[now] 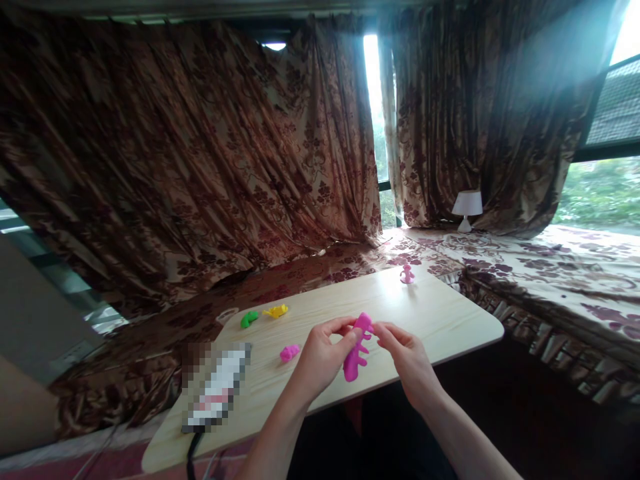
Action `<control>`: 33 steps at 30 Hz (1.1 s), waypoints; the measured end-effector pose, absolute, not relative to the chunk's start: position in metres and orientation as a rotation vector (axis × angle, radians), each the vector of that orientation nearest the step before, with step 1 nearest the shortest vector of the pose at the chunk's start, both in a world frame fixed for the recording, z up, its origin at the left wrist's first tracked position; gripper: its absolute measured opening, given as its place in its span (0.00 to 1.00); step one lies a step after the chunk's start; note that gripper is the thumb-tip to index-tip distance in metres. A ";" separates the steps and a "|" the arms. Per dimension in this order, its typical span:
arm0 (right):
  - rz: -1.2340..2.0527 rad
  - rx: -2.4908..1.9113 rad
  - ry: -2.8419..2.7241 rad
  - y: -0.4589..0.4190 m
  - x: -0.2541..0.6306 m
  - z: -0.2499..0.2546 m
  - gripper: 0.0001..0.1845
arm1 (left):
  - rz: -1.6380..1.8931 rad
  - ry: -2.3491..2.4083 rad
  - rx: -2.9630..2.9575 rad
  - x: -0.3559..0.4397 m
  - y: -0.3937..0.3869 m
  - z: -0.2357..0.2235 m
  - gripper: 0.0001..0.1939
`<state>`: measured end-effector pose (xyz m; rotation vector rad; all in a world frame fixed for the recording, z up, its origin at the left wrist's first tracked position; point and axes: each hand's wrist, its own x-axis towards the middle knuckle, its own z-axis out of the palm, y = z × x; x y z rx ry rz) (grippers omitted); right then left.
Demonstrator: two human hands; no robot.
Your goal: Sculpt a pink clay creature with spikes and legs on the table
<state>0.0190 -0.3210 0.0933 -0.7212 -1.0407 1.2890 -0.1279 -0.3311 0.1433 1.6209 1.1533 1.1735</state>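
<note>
A magenta figure point(353, 361), long and rounded with several short prongs along its right side, looks like modelling clay. It is tilted above the table's near edge. My left hand point(320, 357) is closed around its upper left side, thumb on the front. The fingers of my right hand point(411, 363) are pinched together at a small prong near its top; the exact contact is partly hidden. A lumpy pink piece point(289, 353) lies on the table left of my left hand.
On the pale wooden table point(450, 313) lie a green curved piece point(249, 319) and a yellow piece point(276, 311). A small pink figure point(407, 274) stands at the far edge. A blurred-out flat object point(217, 390) with a black cable is at left. A white lamp point(467, 203) stands beyond.
</note>
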 end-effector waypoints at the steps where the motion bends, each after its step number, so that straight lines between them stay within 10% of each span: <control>1: 1.298 -0.730 -1.054 -0.320 0.023 0.093 0.15 | 1.178 1.155 1.595 -0.130 -0.330 0.143 0.19; 33: 1.421 -0.379 -1.118 -0.339 0.031 0.099 0.10 | 0.982 0.920 1.312 -0.140 -0.345 0.158 0.19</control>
